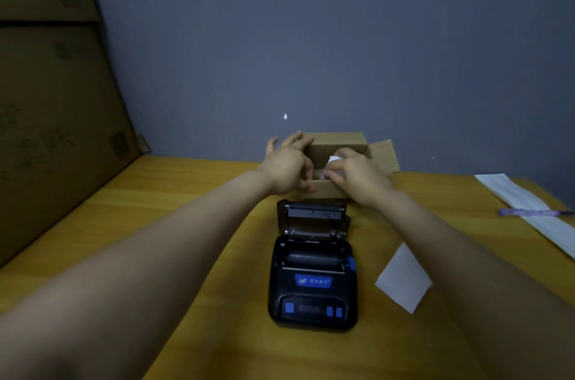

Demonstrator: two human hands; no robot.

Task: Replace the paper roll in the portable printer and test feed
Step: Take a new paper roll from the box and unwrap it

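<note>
Both hands reach into the box (337, 143) at the table's far edge: right hand (357, 175) pinches a white roll (334, 159), left hand (287, 166) curled, grip unclear. Roll looks light, crushable; hold by its sides. Printer (312, 280) sits open mid-table.

Inside of box (337, 143) mostly hidden behind left hand (287, 166) and right hand (357, 177); white item (334, 159) pinched there only partly seen, shape unclear. Label text on printer (312, 280) too blurred to read. Paper strip (529, 211) cut off at right edge. Pen (535, 212) smeared, tip out of frame. Cartons (46, 99) cropped at left, print illegible.
</note>
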